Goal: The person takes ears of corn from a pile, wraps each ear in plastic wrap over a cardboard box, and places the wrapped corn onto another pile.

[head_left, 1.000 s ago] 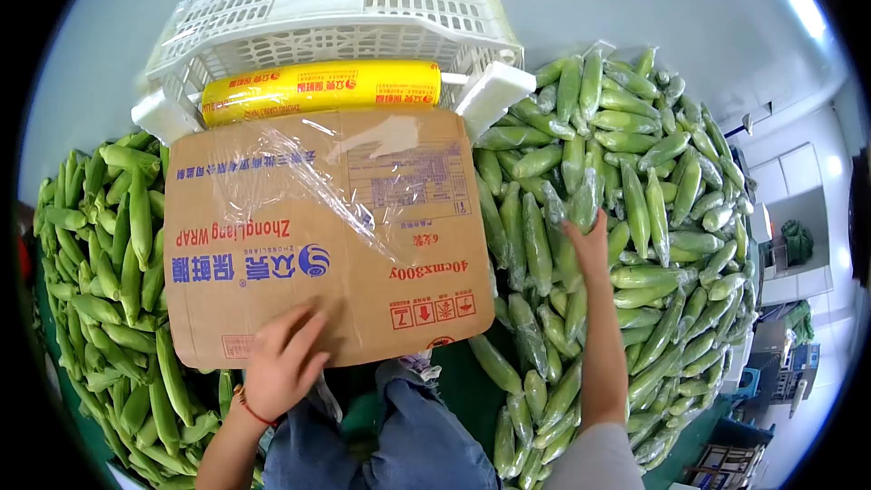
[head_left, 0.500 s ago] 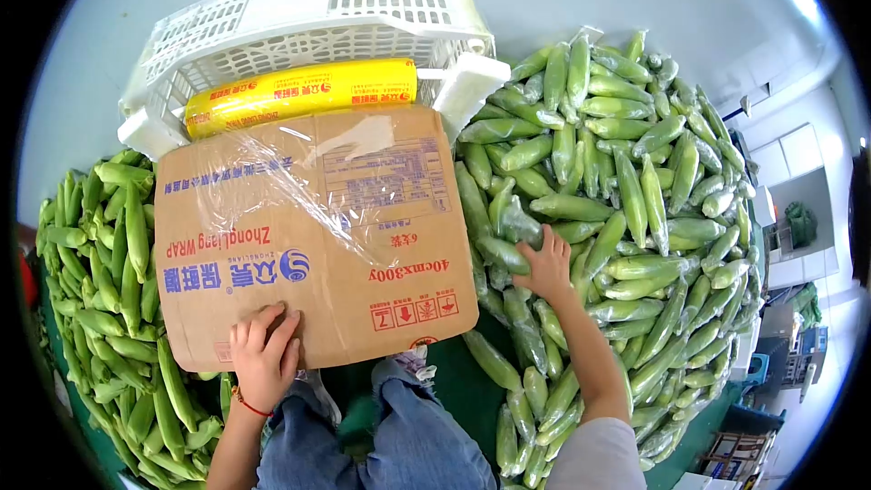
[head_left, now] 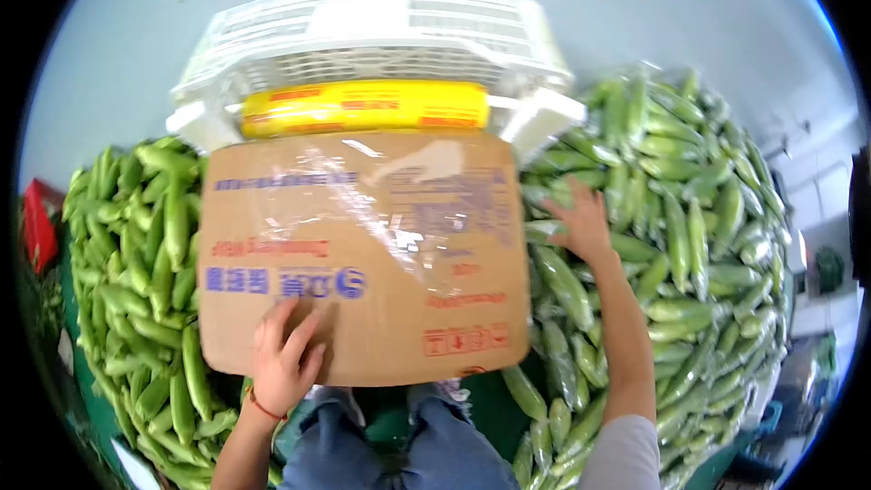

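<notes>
My left hand [head_left: 288, 349] rests on the near edge of a cardboard box [head_left: 363, 245], its fingers apart and nothing in them. Strips of clear film lie across the box top. My right hand [head_left: 581, 225], with fingers spread, is over the heap of film-wrapped corn cobs [head_left: 671, 168] close to the box's right edge. One wrapped cob [head_left: 544, 230] lies by its fingertips; whether they touch is blurred. Behind the box, a yellow roll of cling film [head_left: 367, 107] is held on a bar between white supports.
A white plastic crate [head_left: 372, 23] stands behind the roll, near the wall. Unwrapped green corn in husks [head_left: 136, 281] is heaped on the left. A red object [head_left: 39, 225] shows at the far left. Shelves and items at the far right are blurred.
The view has swung, shifting the scene to the right. My right hand has moved farther away along the box's side, and its fingers have spread off the wrapped cob. My left hand stays on the box.
</notes>
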{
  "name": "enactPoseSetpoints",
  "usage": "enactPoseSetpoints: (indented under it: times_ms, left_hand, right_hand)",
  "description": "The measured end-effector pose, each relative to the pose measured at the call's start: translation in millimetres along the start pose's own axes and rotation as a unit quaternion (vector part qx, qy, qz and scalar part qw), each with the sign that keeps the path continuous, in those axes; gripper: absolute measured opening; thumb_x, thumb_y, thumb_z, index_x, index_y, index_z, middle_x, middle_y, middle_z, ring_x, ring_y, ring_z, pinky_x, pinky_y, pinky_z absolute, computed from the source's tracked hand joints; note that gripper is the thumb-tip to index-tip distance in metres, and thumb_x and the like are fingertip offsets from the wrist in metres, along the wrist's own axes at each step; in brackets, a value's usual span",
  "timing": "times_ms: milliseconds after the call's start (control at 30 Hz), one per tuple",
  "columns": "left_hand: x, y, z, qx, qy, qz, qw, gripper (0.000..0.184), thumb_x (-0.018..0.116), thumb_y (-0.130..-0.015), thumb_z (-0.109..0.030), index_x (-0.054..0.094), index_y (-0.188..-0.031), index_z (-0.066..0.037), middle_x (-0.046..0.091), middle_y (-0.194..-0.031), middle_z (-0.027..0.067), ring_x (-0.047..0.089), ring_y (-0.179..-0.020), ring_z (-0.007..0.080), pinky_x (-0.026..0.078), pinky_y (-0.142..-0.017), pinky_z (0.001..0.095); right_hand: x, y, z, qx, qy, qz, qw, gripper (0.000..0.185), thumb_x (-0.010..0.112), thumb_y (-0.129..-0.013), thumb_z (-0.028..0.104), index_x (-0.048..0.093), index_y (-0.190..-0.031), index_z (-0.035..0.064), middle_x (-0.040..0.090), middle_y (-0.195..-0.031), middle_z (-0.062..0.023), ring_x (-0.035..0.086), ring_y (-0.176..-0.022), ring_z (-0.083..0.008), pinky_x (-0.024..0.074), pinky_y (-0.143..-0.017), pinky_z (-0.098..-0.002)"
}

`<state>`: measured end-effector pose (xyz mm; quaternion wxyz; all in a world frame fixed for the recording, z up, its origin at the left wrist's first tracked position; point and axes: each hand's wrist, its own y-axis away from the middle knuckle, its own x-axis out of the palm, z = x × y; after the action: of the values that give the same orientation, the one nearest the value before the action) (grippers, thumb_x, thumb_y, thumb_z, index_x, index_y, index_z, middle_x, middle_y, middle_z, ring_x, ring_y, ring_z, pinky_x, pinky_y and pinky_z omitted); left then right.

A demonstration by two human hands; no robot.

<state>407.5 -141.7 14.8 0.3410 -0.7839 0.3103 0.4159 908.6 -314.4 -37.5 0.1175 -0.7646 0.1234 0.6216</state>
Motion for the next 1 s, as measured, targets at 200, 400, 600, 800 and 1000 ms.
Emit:
enactPoseSetpoints:
  times_ms: [200,400,600,800,1000]
  left_hand:
    - [-9,-48,66,-0.101,0.000,-0.046,0.994,0.051,0.074,-0.077,-0.012,0.060,-0.126,-0.010,0.050,-0.136,0.0167,0.057,-0.113,0.0329,0.046,-0.095,0.0411]
    - [-9,-103,123,0.063,-0.032,-0.010,0.997,0.016,0.068,-0.081,-0.006,0.061,-0.095,-0.006,0.065,-0.096,0.0140,0.063,-0.093,0.0347,0.052,-0.080,0.0392]
    - [-58,43,103,0.083,0.095,-0.115,0.985,0.018,0.065,-0.076,-0.003,0.057,-0.091,-0.006,0.062,-0.086,0.0106,0.065,-0.079,0.0308,0.054,-0.067,0.0391]
    - [-19,174,127,-0.186,-0.037,-0.136,0.972,0.033,0.072,-0.078,-0.006,0.055,-0.105,-0.003,0.062,-0.104,0.0159,0.061,-0.098,0.0348,0.051,-0.083,0.0430]
    - [-8,269,227,-0.504,-0.225,0.017,0.834,0.071,0.075,-0.080,-0.024,0.041,-0.139,-0.003,0.051,-0.131,0.0212,0.051,-0.117,0.0401,0.046,-0.096,0.0451]
  right_hand:
    - [-79,27,159,0.027,-0.452,-0.123,0.883,0.025,0.067,-0.085,0.008,0.066,-0.110,0.0092,0.063,-0.122,-0.0108,0.054,-0.121,-0.0331,0.0445,-0.098,-0.0442]
    - [-98,-5,208,-0.054,-0.335,-0.133,0.931,0.014,0.071,-0.078,0.005,0.067,-0.091,0.0070,0.065,-0.108,-0.0111,0.056,-0.104,-0.0337,0.0420,-0.094,-0.0431]
    - [-70,99,166,0.057,-0.503,-0.110,0.855,0.004,0.060,-0.086,0.000,0.059,-0.088,0.0026,0.053,-0.080,-0.0101,0.055,-0.076,-0.0251,0.0419,-0.068,-0.0364]
    - [-86,115,212,0.030,-0.438,-0.016,0.898,0.008,0.054,-0.091,0.003,0.056,-0.083,0.0014,0.054,-0.072,-0.0100,0.053,-0.068,-0.0223,0.0436,-0.067,-0.0332]
    - [-99,107,210,0.028,-0.403,0.031,0.914,0.003,0.060,-0.090,0.007,0.061,-0.091,0.0048,0.063,-0.077,-0.0106,0.060,-0.074,-0.0327,0.0458,-0.068,-0.0407]
